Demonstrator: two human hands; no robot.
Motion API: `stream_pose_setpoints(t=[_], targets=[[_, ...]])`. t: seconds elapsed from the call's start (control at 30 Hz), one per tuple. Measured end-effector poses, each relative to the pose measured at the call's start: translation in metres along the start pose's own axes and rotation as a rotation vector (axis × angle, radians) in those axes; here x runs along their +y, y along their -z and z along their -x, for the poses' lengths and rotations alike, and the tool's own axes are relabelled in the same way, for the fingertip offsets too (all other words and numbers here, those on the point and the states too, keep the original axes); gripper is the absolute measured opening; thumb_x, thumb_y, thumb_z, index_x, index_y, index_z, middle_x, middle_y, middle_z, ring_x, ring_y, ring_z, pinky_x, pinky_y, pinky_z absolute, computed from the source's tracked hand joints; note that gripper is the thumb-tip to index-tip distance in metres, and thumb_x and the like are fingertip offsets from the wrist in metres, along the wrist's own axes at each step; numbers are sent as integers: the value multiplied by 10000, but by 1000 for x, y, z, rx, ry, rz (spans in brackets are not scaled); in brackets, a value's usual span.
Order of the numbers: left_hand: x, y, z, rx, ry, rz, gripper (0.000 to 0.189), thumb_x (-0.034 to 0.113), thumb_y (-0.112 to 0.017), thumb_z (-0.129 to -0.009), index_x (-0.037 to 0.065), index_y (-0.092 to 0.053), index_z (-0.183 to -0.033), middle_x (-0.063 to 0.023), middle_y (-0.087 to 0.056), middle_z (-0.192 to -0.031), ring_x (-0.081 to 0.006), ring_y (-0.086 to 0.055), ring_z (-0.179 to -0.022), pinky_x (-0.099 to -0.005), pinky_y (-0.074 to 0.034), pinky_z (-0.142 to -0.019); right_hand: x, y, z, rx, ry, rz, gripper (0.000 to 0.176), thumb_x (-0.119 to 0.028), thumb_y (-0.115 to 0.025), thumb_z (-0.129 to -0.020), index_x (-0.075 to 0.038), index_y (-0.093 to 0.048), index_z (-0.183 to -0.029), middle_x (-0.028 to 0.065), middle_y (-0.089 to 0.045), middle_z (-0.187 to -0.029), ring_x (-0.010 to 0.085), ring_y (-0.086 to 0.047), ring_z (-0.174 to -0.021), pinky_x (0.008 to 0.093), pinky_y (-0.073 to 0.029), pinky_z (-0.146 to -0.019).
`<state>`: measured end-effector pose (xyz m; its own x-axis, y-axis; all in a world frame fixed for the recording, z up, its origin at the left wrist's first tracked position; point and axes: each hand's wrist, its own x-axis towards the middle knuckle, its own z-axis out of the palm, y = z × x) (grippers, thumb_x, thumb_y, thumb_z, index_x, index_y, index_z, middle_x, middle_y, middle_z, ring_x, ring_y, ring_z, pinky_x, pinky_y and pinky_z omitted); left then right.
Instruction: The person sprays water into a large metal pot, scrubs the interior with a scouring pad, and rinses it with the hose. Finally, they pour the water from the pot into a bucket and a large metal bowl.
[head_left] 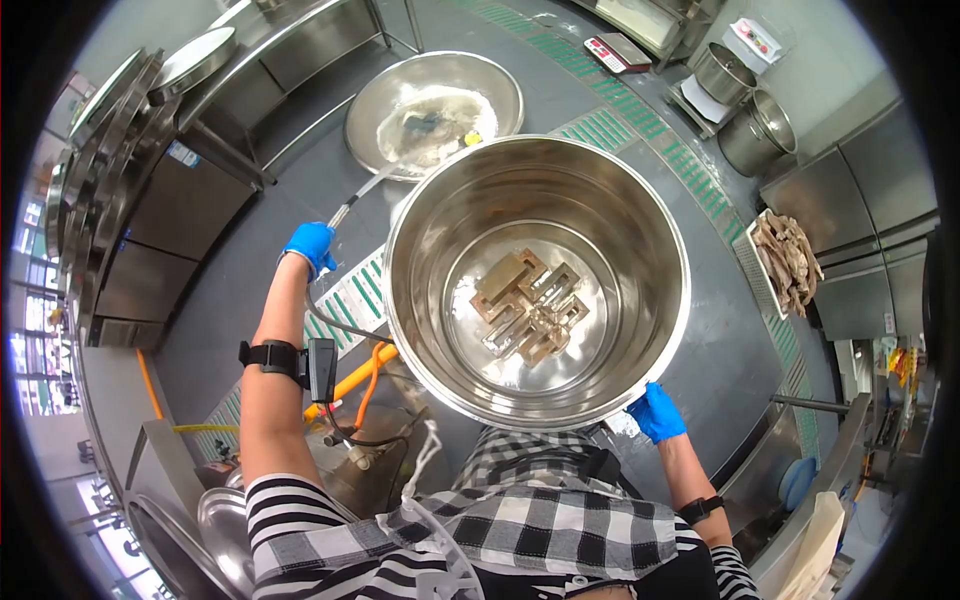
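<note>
My left hand (311,249), in a blue glove, is closed around the grip of a spray wand (347,206). The wand slants up and right toward a wide metal basin (362,104) on the floor, which holds cloudy liquid. A thin dark hose trails from below that hand to the large steel pot (420,330), passing out of sight there. My right hand (656,413), also blue-gloved, grips the near right rim of this pot, its fingers partly hidden. Several brownish, slotted metal pieces (530,308) lie at the pot's bottom.
Steel counters with round lids (192,64) line the left. A red scale (617,53) and two deep pots (757,133) stand at the back right. A tray of pale meat-like pieces (785,262) sits at right. Green-slotted drain grates (345,305) cross the grey floor.
</note>
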<state>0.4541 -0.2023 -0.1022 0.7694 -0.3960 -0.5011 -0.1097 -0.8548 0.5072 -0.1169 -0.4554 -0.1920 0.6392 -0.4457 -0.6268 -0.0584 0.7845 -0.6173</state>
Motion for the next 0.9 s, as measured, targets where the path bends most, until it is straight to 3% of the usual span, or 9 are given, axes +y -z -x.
stream_pose_setpoints(t=[0.1,0.17,0.3,0.37,0.43,0.53,0.7,0.77,0.9], targets=[[-6,2,-1,-31,-102,-174,203,153,-442,-751,-2,-515,-859,-111,-481,-579,-192,-485,-404,-309,-399,-398,-1,5,2,-15,-7,-5,337,-268,-433,-814,-88,-394,-1096,69,-463,-1085,229,-456,-970,383,-394,-757],[10,-1,15,7,71,161,209,168,-435,-755,6,-517,-859,-101,-474,-547,-188,-478,-391,-305,-385,-385,-2,5,1,-27,-24,-63,380,-280,-445,-805,-77,-374,-1119,82,-448,-1110,251,-436,-1004,414,-370,-809],[1,3,34,24,171,245,204,163,-420,-756,13,-531,-838,-85,-492,-547,-186,-506,-433,-309,-387,-392,-14,-14,7,-134,-21,48,588,-400,-395,-790,-74,-200,-1239,84,-243,-1275,266,-254,-1157,428,-206,-957],[-37,2,23,45,230,328,188,120,-509,-700,17,-535,-855,-113,-528,-578,-229,-542,-488,-327,-425,-435,-13,-6,6,-82,-50,4,553,-371,-385,-805,-69,-209,-1234,90,-250,-1270,266,-264,-1151,424,-223,-950],[-76,5,22,-14,-302,-778,186,134,-573,-668,-28,-551,-756,-189,-557,-717,-273,-577,-629,-341,-462,-552,-13,-2,5,-67,-64,-60,513,-364,-332,-829,-67,-216,-1231,90,-249,-1270,266,-267,-1149,406,-228,-954],[-117,3,30,-131,-79,-651,416,98,-671,-542,27,-527,-926,-162,-563,-719,-283,-570,-619,-332,-467,-527,-18,-5,9,-30,-64,-87,547,-419,-301,-817,-83,-207,-1238,82,-234,-1278,270,-253,-1156,405,-216,-962],[-180,-20,44,-159,92,-540,390,95,-663,-563,40,-533,-927,-151,-570,-712,-261,-573,-618,-332,-464,-527,-28,-31,7,134,-20,-117,691,-617,-255,-729,-150,-238,-1239,69,-277,-1261,281,-294,-1132,428,-244,-943],[-207,-36,42,-99,153,-486,266,206,-699,-535,34,-592,-707,-148,-577,-704,-274,-571,-669,-335,-459,-579,-26,-24,5,147,-10,-104,704,-629,-241,-724,-144,-252,-1234,73,-280,-1259,285,-296,-1129,421,-244,-943],[-264,-61,37,-128,199,-358,130,149,-552,-689,23,-585,-684,-124,-582,-634,-230,-581,-598,-313,-458,-530,-16,-23,3,152,55,-39,668,-597,-246,-751,-109,-316,-1202,62,-323,-1235,274,-320,-1103,396,-237,-939]])
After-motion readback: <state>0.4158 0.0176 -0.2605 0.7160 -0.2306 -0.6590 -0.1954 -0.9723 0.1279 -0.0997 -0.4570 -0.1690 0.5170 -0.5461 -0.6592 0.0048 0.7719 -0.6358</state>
